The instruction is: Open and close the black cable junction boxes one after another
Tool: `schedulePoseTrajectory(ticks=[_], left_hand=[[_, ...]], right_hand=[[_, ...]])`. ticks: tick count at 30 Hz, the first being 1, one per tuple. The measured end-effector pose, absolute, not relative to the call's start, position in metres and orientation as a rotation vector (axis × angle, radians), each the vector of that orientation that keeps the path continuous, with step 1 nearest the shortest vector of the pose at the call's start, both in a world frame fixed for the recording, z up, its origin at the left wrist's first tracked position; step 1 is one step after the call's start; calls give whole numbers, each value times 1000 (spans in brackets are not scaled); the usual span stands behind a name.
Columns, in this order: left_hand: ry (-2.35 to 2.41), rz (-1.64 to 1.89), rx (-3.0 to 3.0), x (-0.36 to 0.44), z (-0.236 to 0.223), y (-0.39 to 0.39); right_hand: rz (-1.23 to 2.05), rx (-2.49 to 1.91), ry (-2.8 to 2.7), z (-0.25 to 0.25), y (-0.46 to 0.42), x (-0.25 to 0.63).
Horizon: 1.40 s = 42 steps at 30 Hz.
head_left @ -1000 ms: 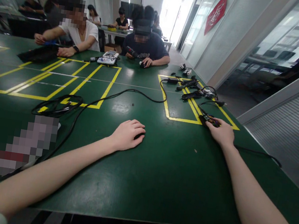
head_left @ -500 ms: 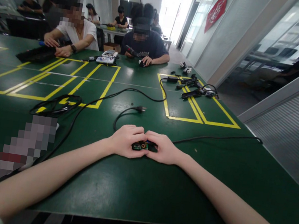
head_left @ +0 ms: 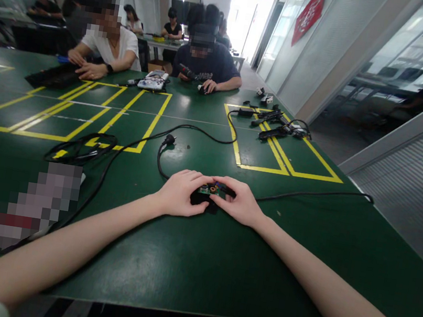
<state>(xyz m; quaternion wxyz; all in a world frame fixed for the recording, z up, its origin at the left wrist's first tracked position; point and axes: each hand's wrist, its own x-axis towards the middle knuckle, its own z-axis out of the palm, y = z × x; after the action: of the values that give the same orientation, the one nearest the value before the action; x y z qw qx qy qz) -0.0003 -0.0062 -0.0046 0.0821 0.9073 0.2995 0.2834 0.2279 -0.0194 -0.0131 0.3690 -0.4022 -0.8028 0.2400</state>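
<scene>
Between my hands is an opened black power adapter, its green circuit board [head_left: 204, 189] showing with a copper-coloured ring part on it. My left hand [head_left: 182, 194] is curled round the left end of the black case, thumb along the near side. From the other side, my right hand [head_left: 240, 201] closes on the board and its right end with thumb and index finger. A short black cord with a plug [head_left: 169, 140] emerges from behind my left hand and lies on the table. Another black cable [head_left: 313, 195] runs off to the right from behind my right hand.
The green table [head_left: 133, 258] carries yellow tape outlines. A coiled black cable [head_left: 80, 148] and a blurred-out flat object [head_left: 35, 206] lie left. Black devices with cables [head_left: 275, 126] sit far right. Two people work across the table, near a white device [head_left: 154, 80].
Both hands have shifted slightly away from me with the adapter, and my right thumb has moved onto the board. The plug has swung away and to the left, turning over.
</scene>
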Motion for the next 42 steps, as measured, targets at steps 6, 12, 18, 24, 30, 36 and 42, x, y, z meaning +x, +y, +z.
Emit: schedulePoseTrajectory(ticks=[6, 12, 18, 24, 30, 36, 42], left_hand=[[893, 813, 2695, 0, -4, -4], [995, 972, 2473, -2, -2, 0], [1123, 1025, 2414, -3, -4, 4], [1233, 904, 2327, 0, -2, 2], [1157, 963, 2298, -1, -2, 1], [1222, 912, 2334, 0, -1, 0], [1377, 911, 2308, 1, 0, -1]], right_hand=[[486, -1057, -2078, -15, -14, 231], [501, -968, -2168, -13, -14, 230], [431, -929, -2236, -12, -15, 230], [340, -948, -2239, -16, -11, 234], [325, -963, -2305, -18, -11, 234], [352, -979, -2354, -19, -11, 235], [340, -969, -2336, -19, -10, 236]])
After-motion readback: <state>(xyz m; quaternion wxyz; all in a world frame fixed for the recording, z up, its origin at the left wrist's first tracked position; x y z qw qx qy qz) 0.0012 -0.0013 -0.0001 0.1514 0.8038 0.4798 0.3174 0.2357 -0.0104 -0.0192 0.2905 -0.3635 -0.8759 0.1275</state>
